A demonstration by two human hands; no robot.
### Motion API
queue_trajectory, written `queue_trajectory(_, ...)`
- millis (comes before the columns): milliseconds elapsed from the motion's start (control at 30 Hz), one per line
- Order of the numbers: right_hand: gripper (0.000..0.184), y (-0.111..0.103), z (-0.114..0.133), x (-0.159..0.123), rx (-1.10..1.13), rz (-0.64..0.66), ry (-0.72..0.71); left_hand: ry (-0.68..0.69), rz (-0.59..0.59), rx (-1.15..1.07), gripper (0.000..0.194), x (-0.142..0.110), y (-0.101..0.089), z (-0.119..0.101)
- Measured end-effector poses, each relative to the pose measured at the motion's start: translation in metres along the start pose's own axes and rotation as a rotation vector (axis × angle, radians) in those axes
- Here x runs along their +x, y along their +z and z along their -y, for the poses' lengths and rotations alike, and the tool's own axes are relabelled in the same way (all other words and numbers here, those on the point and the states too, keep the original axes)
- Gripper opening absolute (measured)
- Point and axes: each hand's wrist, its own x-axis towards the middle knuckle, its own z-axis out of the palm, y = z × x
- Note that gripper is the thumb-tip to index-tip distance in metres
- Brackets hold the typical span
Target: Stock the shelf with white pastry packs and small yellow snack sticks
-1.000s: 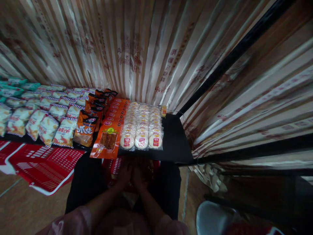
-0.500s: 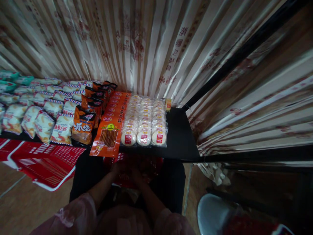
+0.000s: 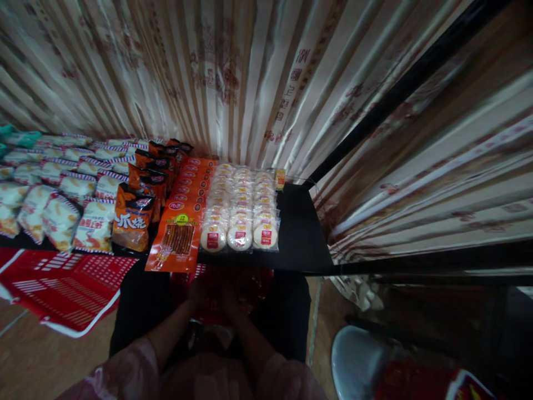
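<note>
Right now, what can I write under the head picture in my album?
Left hand and right hand, dim in shadow, below a shelf of snacks, red basket to the left.

Your top (image 3: 225,380): muted pink in dim light. Your left sleeve (image 3: 125,361) loose, creased, with paler patches; sheen or pattern, can't tell. Your right sleeve (image 3: 287,379) same pink, darker. Both stop short of the wrists, forearms (image 3: 171,330) uncovered. Your trousers (image 3: 139,305): near-black, no markings discernible.

Crackers (image 3: 239,236) lie on the table (image 3: 297,225), bags (image 3: 95,225) left, hands (image 3: 196,290) below.
</note>
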Motion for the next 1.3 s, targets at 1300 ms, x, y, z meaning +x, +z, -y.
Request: queue_trajectory(1300, 0.017, -0.052, 0.041, -0.015, 0.064, -0.243, -0.038, 0.118, -0.133, -0.401, 0.022, -0.052, -0.027, -0.017)
